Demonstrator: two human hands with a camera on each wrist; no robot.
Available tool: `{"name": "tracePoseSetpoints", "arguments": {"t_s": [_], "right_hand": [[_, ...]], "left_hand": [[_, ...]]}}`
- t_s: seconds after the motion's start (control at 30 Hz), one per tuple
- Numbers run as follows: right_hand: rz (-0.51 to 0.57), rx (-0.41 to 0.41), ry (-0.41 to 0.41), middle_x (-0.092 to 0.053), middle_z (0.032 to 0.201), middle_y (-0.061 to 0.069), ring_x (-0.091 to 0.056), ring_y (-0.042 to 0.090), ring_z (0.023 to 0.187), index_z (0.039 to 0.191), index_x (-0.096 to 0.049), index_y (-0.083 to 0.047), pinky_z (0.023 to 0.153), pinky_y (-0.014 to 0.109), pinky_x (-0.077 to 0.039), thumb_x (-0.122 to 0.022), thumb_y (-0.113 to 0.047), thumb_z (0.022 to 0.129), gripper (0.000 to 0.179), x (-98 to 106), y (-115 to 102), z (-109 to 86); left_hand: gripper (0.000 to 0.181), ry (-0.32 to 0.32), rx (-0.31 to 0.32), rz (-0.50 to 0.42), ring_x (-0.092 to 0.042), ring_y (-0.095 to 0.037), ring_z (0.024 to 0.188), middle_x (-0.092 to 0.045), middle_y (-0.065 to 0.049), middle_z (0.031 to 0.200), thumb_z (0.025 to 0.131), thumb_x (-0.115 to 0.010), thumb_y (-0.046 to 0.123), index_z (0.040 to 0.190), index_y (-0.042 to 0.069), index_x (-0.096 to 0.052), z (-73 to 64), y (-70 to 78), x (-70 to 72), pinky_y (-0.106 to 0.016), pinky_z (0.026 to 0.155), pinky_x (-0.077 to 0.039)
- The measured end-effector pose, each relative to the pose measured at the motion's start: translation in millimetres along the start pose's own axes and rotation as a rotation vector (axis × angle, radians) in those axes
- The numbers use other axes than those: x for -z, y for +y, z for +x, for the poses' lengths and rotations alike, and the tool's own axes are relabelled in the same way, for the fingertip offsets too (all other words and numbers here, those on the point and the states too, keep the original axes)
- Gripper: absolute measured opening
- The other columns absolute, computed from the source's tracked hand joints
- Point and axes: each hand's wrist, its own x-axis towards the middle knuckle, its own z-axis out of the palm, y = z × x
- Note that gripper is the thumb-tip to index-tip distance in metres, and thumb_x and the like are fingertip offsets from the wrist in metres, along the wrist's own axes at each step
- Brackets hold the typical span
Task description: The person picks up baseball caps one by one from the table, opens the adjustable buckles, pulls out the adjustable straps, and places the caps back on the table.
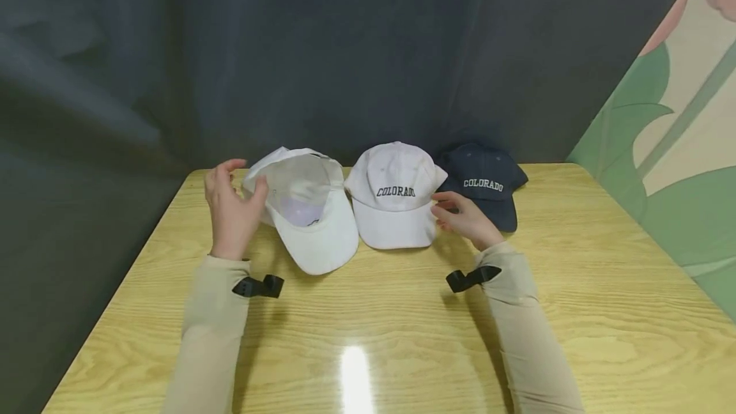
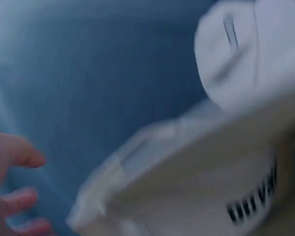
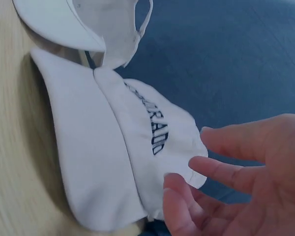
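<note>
On the left, a white cap (image 1: 322, 245) is tipped so that its inside faces me, its brim toward the front. My left hand (image 1: 232, 219) is at its left side, fingers and thumb spread apart. The left wrist view is blurred; it shows the fingers (image 2: 20, 152) away from the cap's fabric. A second white cap (image 1: 397, 177) marked COLORADO sits upright in the middle. Beside its right edge is my right hand (image 1: 468, 219), with loosely bent fingers (image 3: 226, 172) close to the crown; whether they touch it I cannot tell.
A navy cap (image 1: 483, 174) marked COLORADO sits at the right of the row, partly behind the right hand. The caps stand along the back of a wooden table (image 1: 368, 312), against a dark cloth (image 1: 356, 50). A flower-patterned panel (image 1: 690, 145) borders the right side.
</note>
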Motion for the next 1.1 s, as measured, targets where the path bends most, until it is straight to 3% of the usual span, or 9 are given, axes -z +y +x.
{"name": "tracePoseSetpoints", "arguments": {"t_s": [0.13, 0.2, 0.27, 0.5, 0.67, 0.83, 1.1], "right_hand": [[-0.011, 0.034, -0.032, -0.050, 0.123, 0.025, -0.059, 0.029, 0.098, 0.135, -0.042, 0.002, 0.088, 0.040, -0.050, -0.049, -0.022, 0.097, 0.046, -5, -5, -1.8], [-0.018, 0.046, -0.055, -0.050, 0.123, 0.026, -0.060, 0.029, 0.097, 0.134, -0.042, 0.002, 0.088, 0.040, -0.050, -0.050, -0.021, 0.096, 0.045, -6, -5, -3.4], [-0.022, 0.056, -0.074, -0.051, 0.123, 0.027, -0.060, 0.027, 0.094, 0.133, -0.043, 0.003, 0.087, 0.039, -0.050, -0.050, -0.021, 0.096, 0.045, -7, -4, -4.6], [-0.034, 0.082, -0.085, -0.055, 0.116, 0.027, -0.060, 0.019, 0.083, 0.129, -0.046, 0.004, 0.078, 0.030, -0.052, -0.051, -0.021, 0.096, 0.042, -7, -5, -5.8], [-0.024, 0.087, -0.096, -0.056, 0.113, 0.027, -0.060, 0.018, 0.082, 0.128, -0.047, 0.005, 0.075, 0.028, -0.051, -0.051, -0.022, 0.096, 0.042, -7, -7, -8.3], [-0.036, 0.116, -0.067, -0.057, 0.113, 0.026, -0.062, 0.021, 0.083, 0.126, -0.049, 0.004, 0.074, 0.028, -0.051, -0.052, -0.022, 0.096, 0.041, -7, -12, -11.1], [-0.045, 0.218, 0.097, -0.058, 0.116, 0.022, -0.060, 0.030, 0.094, 0.130, -0.048, -0.002, 0.075, 0.023, -0.050, -0.054, -0.023, 0.095, 0.042, -8, -35, -21.7]], "left_hand": [[0.076, -0.190, 0.190, 0.080, -0.028, -0.045, 0.129, -0.017, -0.030, 0.142, 0.088, -0.058, 0.027, 0.145, 0.002, -0.013, 10.4, -24.9, 2.2, -0.055, 0.109, -0.027], [0.082, -0.277, 0.243, 0.076, -0.027, -0.048, 0.132, -0.014, -0.035, 0.145, 0.091, -0.052, 0.026, 0.147, 0.000, 0.001, 10.0, -34.5, -2.7, -0.056, 0.111, -0.024], [0.078, -0.309, 0.251, 0.068, -0.029, -0.049, 0.132, -0.017, -0.038, 0.144, 0.093, -0.046, 0.021, 0.146, -0.003, 0.006, 8.1, -41.1, -6.8, -0.055, 0.112, -0.024], [0.058, -0.218, 0.253, 0.013, -0.035, -0.044, 0.130, -0.029, -0.035, 0.143, 0.090, -0.026, 0.001, 0.145, -0.003, -0.008, 9.6, -45.8, -6.2, -0.052, 0.109, -0.029], [0.053, -0.124, 0.271, -0.031, -0.036, -0.041, 0.131, -0.032, -0.031, 0.143, 0.090, -0.023, -0.002, 0.143, -0.002, -0.018, 13.7, -38.6, 3.7, -0.050, 0.111, -0.029], [0.047, -0.059, 0.209, -0.097, -0.038, -0.035, 0.130, -0.037, -0.025, 0.142, 0.091, -0.023, -0.005, 0.137, -0.004, -0.030, 13.3, -27.3, 5.3, -0.047, 0.111, -0.030], [0.045, -0.104, 0.129, -0.246, -0.043, -0.026, 0.123, -0.041, -0.014, 0.140, 0.094, -0.023, -0.005, 0.136, 0.003, -0.035, -0.5, 7.0, 0.9, -0.040, 0.108, -0.033]]}}
